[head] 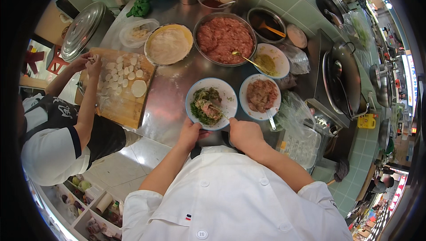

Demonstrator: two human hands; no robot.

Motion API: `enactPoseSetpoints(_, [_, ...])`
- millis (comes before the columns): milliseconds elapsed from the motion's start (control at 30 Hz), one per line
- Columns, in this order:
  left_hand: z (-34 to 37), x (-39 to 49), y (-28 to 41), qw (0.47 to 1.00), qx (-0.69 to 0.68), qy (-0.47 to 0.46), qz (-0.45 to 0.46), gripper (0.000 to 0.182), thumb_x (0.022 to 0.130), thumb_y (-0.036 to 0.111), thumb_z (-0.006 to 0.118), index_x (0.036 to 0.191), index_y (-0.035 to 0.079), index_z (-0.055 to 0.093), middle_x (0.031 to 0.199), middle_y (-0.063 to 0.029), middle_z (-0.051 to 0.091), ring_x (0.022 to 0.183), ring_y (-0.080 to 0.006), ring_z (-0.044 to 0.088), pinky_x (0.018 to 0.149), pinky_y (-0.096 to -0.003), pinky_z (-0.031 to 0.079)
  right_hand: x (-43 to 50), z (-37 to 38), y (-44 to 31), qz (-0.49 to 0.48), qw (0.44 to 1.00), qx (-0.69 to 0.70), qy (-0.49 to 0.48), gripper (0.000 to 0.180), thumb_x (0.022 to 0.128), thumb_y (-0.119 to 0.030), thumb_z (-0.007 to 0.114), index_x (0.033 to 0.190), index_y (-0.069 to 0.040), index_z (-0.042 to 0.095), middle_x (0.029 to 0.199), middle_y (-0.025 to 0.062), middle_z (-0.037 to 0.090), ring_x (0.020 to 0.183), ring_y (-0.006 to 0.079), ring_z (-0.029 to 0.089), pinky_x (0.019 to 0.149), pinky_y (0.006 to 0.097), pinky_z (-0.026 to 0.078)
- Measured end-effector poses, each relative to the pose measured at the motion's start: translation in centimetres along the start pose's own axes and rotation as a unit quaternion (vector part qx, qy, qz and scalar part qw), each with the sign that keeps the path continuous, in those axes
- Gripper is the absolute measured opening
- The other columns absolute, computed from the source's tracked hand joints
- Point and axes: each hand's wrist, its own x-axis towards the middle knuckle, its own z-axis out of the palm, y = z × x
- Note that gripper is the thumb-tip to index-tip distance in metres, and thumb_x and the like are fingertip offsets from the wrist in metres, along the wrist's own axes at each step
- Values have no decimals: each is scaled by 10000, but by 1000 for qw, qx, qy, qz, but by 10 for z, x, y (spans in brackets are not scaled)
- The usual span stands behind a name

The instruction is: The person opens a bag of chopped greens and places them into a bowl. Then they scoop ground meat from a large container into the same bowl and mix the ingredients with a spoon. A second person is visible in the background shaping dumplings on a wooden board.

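My left hand (192, 135) grips the lower left rim of a white enamel bowl (229, 91) with a blue edge. Chopped green herbs (201, 116) and a lump of minced meat (209, 110) lie in it. My right hand (244, 132), at the bowl's lower right, is closed around the end of a thin utensil (222, 113) that reaches into the meat; whether it is a spoon or chopsticks I cannot tell. Just right stands a second bowl of minced meat (261, 95) with a white-handled spoon (271, 121). Behind them sits a large steel basin (254, 46) of raw mince with a golden spoon (249, 59).
At left a co-worker handles dough over a wooden board (129, 112) with dough pieces (138, 88). A flour basin (169, 44), a bowl of yellowish paste (266, 62) and a pot of dark liquid (266, 24) stand farther back. Plastic bags (296, 109) and a wok (342, 77) are at right.
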Motion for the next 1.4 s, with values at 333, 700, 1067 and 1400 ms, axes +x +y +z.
enactPoseSetpoints(333, [4,-7,0,1000,16,-6,3,400,1007,66,468,1400,138,468,1113,-153,735,855,-246,761,681,-318,624,32,-1,7,-37,997,-60,-19,214,901,-113,550,1015,-11,700,856,179,747,785,378,739,669,506,582])
enactPoseSetpoints(700, [3,0,-5,1000,13,-3,7,388,1009,64,483,1390,132,457,1073,-149,737,811,-234,757,652,-312,630,9,-1,18,51,994,76,-54,255,961,-184,526,986,-49,741,935,197,743,913,405,710,824,515,560])
enactPoseSetpoints(1067, [2,1,-8,1000,9,9,6,381,1001,58,460,1378,111,461,1088,-177,735,826,-263,760,665,-334,638,5,-12,29,67,994,87,15,263,947,-185,524,912,-45,743,932,206,743,915,412,713,833,532,556])
enactPoseSetpoints(1400, [2,0,-8,1000,-1,3,20,367,1010,87,494,1375,108,470,1060,-160,746,829,-253,761,665,-329,634,26,4,27,60,996,45,-39,250,884,-142,548,929,-46,774,951,206,754,916,393,729,805,514,580])
